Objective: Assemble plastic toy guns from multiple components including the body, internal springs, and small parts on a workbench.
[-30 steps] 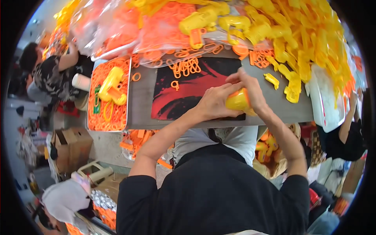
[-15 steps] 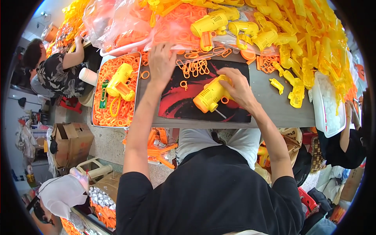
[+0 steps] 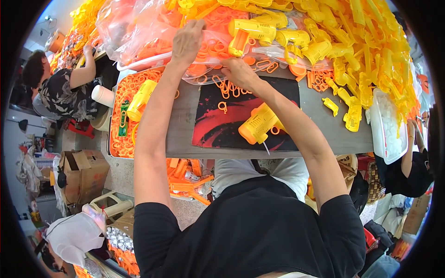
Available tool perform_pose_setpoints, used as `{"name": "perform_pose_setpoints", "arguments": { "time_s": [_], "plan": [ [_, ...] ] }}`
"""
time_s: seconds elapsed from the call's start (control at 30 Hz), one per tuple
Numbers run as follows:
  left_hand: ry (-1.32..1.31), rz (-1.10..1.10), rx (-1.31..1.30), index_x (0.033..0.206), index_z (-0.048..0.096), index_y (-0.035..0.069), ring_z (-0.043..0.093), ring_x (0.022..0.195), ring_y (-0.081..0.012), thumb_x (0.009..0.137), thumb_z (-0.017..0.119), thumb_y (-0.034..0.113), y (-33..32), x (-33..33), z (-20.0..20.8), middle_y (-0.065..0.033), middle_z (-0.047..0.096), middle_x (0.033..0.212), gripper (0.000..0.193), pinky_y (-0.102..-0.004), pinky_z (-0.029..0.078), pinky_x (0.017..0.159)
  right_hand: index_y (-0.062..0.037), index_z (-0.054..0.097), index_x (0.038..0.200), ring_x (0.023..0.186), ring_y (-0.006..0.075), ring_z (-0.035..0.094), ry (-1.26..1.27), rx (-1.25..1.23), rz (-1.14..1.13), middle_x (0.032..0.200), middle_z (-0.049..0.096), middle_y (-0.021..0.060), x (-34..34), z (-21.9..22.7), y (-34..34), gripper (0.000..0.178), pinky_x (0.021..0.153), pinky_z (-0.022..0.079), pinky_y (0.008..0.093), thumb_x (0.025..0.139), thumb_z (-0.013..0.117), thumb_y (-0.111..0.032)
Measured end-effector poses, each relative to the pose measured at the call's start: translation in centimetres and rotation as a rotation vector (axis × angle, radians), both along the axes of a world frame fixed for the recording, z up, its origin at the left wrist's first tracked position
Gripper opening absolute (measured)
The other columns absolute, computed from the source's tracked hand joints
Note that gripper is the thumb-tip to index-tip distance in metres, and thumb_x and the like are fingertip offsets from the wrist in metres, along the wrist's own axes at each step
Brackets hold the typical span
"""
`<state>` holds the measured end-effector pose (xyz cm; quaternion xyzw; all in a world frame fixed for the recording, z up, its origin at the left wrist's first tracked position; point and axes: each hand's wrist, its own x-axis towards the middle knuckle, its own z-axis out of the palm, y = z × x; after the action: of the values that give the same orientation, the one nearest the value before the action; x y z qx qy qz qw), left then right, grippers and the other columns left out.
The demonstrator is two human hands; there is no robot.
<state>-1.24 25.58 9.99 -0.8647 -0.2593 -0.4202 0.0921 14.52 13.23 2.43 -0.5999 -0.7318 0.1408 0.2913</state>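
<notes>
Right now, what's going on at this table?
A person has both arms stretched across the grey table. The left hand is at the clear bag of orange parts; the right hand is by the bag's near edge, next to loose orange loops. Whether either holds anything can't be made out. A yellow plastic housing lies on the black-and-red mat, neither hand on it. More yellow parts are heaped at the far right.

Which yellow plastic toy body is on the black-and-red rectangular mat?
The orange-nosed yellow plastic toy body: it's the only one visible on the mat. Another rests on orange plastic rings at left; other bodies lie beyond.
</notes>
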Motion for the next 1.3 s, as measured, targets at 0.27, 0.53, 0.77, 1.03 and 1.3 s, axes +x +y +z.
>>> {"name": "perform_pose_setpoints", "arguments": {
  "time_s": [0.27, 0.53, 0.77, 1.03, 1.3],
  "plan": [
    [0.297, -0.023, 0.217, 0.098, 0.067, 0.012, 0.060, 0.103, -0.0236, 0.080, 0.067, 0.013, -2.8, -2.2, -4.3, -0.0051, 0.058, 0.128, 0.018, -0.0383, 0.048, 0.085, -0.0002, 0.054, 0.120, 0.101, 0.0426, 0.063, -0.019, 0.043, -0.111, 0.104, 0.066, 0.0253, 1.6, -0.7, -0.5, 0.038, 0.085, 0.049, 0.0500, 0.088, 0.062, -0.019],
    [0.411, 0.033, 0.146, 0.089, 0.069, 0.009, 0.061, 0.105, -0.0228, 0.081, 0.071, 0.020, -0.9, -2.5, -3.3, -0.0040, 0.063, 0.117, 0.013, -0.0381, 0.048, 0.086, -0.0039, 0.063, 0.118, 0.095, 0.0407, 0.065, -0.047, -0.032, -0.176, 0.098, 0.069, 0.0224, 1.2, 3.0, -3.6, 0.031, 0.080, 0.051, 0.0472, 0.091, 0.062, -0.020],
    [0.209, 0.034, 0.075, 0.090, 0.068, 0.006, 0.063, 0.101, -0.0228, 0.086, 0.069, 0.017, -0.3, -1.7, -2.2, -0.0019, 0.064, 0.110, 0.011, -0.0390, 0.051, 0.082, -0.0077, 0.065, 0.104, 0.079, 0.0341, 0.067, -0.299, 0.353, -0.387, 0.083, 0.068, 0.0121, 0.5, 3.0, -3.7, 0.021, 0.069, 0.051, 0.0452, 0.086, 0.066, -0.019],
    [0.199, -0.026, 0.023, 0.090, 0.068, 0.006, 0.064, 0.096, -0.0240, 0.085, 0.070, 0.016, -1.3, -1.8, -2.2, -0.0028, 0.065, 0.107, 0.011, -0.0378, 0.052, 0.081, -0.0101, 0.056, 0.112, 0.118, 0.0358, 0.042, -0.355, 0.704, -0.650, 0.134, 0.041, 0.0106, 2.7, 2.9, -0.7, 0.046, 0.093, 0.043, 0.0501, 0.071, 0.077, -0.015],
    [0.198, 0.014, -0.018, 0.091, 0.069, 0.006, 0.065, 0.095, -0.0252, 0.086, 0.069, 0.018, -0.3, -2.8, -2.8, -0.0033, 0.065, 0.106, 0.012, -0.0377, 0.053, 0.082, -0.0103, 0.045, 0.133, 0.121, 0.0364, 0.048, -0.392, 0.670, -0.578, 0.133, 0.049, 0.0189, 5.1, 4.5, 3.0, 0.070, 0.093, 0.043, 0.0499, 0.073, 0.079, -0.017]
  ]
}}
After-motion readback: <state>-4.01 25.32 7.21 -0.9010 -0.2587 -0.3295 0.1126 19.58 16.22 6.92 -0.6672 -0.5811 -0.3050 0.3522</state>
